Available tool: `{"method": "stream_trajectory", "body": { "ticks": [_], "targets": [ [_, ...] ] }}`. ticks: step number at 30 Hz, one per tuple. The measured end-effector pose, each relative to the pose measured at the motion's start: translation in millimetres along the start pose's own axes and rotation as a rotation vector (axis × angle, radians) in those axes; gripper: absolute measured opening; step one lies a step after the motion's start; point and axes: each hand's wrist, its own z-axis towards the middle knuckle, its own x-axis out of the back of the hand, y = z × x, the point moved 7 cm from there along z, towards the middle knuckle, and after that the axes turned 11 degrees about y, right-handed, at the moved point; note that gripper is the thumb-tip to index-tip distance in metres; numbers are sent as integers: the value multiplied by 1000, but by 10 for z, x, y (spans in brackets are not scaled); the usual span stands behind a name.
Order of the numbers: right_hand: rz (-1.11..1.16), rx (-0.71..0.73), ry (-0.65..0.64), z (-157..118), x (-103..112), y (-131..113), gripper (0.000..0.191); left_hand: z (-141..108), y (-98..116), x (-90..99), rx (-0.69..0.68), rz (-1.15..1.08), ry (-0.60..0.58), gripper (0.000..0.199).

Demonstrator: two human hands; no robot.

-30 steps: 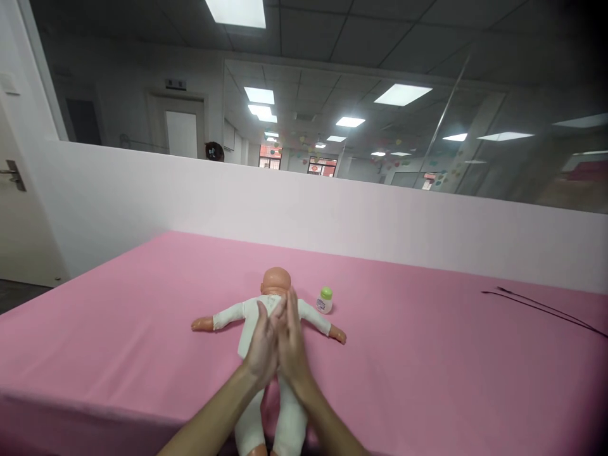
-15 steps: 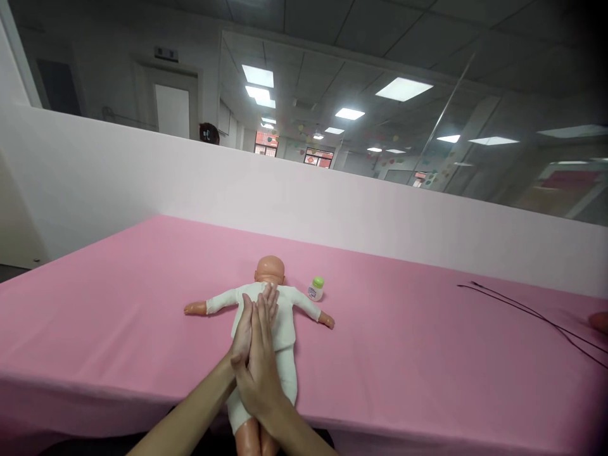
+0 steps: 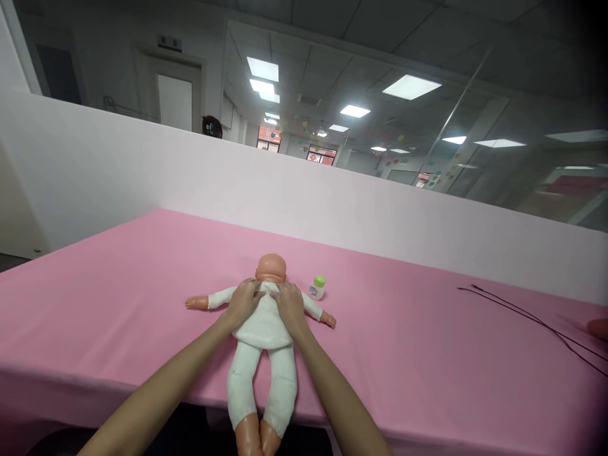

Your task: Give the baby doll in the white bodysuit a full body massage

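A baby doll (image 3: 266, 323) with a white cloth body lies stretched out on the pink-covered table, its head away from me. Only the smooth, bare top or back of its head (image 3: 271, 266) shows, with no face visible. My left hand (image 3: 246, 299) rests on the doll's left-side shoulder area, and my right hand (image 3: 287, 300) rests on the opposite shoulder. Both hands lie palm down with thumbs turned inward, fingers laid over the cloth near the neck. A small jar with a green lid (image 3: 317, 287) stands just right of the doll's shoulder.
The pink tablecloth (image 3: 418, 354) covers the table, and the doll's lower legs reach past its front edge. Thin black cords (image 3: 522, 310) lie at the right, near a brownish object (image 3: 597, 328) at the frame's edge. A low white wall (image 3: 332, 202) with glass above borders the back.
My hands were pressed palm to palm above the doll's torso. They have parted and come down onto its two shoulders. The doll and jar stay in place.
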Motion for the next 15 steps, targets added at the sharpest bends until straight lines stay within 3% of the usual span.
{"method": "stream_trajectory", "body": {
  "ticks": [3, 8, 11, 15],
  "targets": [
    [-113, -45, 1, -54, -189, 39, 16, -10, -61, -183, 40, 99, -25, 13],
    [-205, -64, -31, -68, -321, 73, 32, 53, -53, -302, 48, 188, -82, 22],
    [-188, -76, -53, -90, -254, 86, 30, 71, -14, -246, 20, 195, -106, 25],
    [-33, -5, -35, -194, -28, 17, 24, -40, 109, -17, -70, 164, -86, 27]
  ]
}}
